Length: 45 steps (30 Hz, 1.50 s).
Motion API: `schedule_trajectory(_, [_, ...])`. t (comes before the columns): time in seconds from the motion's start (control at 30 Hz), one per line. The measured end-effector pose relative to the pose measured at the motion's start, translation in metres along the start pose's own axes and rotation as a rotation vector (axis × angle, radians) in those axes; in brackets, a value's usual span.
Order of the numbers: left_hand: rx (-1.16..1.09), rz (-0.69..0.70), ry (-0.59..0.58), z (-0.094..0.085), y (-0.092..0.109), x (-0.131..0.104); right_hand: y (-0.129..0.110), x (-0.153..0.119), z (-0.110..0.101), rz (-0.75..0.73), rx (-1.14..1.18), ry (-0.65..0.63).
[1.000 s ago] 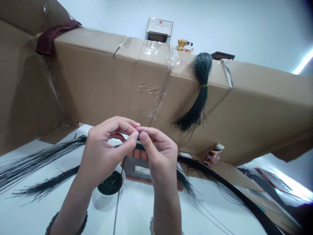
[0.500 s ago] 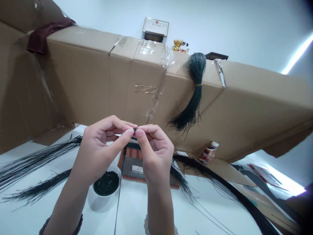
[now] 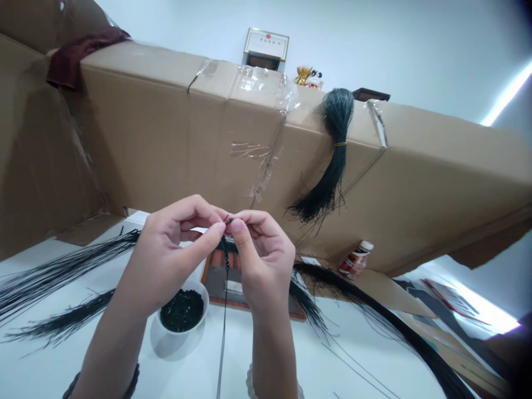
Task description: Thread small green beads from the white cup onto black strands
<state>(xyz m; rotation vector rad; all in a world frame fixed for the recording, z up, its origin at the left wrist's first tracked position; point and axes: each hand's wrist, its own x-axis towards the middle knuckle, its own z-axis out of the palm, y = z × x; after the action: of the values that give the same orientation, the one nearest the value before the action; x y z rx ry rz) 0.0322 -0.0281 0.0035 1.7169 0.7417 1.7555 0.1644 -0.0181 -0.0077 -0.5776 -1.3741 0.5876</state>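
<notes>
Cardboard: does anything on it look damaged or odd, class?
Yes. On the cardboard, the tape looks crumpled, not smooth; right of the hanging bundle, a pale strip breaks the top edge, possibly a tear.

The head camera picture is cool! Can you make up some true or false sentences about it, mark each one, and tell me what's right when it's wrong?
1. The left hand and the right hand are far apart. False: their fingers come close together, pinching at a dark strand.
2. A yellow tie goes around the dark bundle draped over the cardboard. True.
3. The white bowl is full of red beads. False: it holds tiny dark pieces.
4. The bottle has a white cap. True.
5. The maroon cloth lies inside the bowl. False: it hangs over the top edge of the cardboard.
</notes>
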Motion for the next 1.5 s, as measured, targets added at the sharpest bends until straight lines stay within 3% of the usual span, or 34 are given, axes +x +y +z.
schedule_trajectory(0.33, [-0.028,-0.02,0.093,0.006,0.002,0.001,-0.001,0.0,-0.002,-0.033,-0.028,-0.027])
schedule_trajectory(0.67, [-0.048,-0.031,0.079,0.007,-0.006,0.003,-0.009,0.004,-0.014,-0.085,-0.195,-0.146])
schedule_trajectory(1.13, [-0.126,-0.075,-0.02,0.016,-0.014,0.01,-0.005,0.009,-0.018,-0.223,-0.222,-0.03])
schedule_trajectory(1.5, [-0.044,-0.05,-0.018,0.018,-0.011,0.007,-0.001,0.009,-0.021,-0.115,-0.014,-0.036])
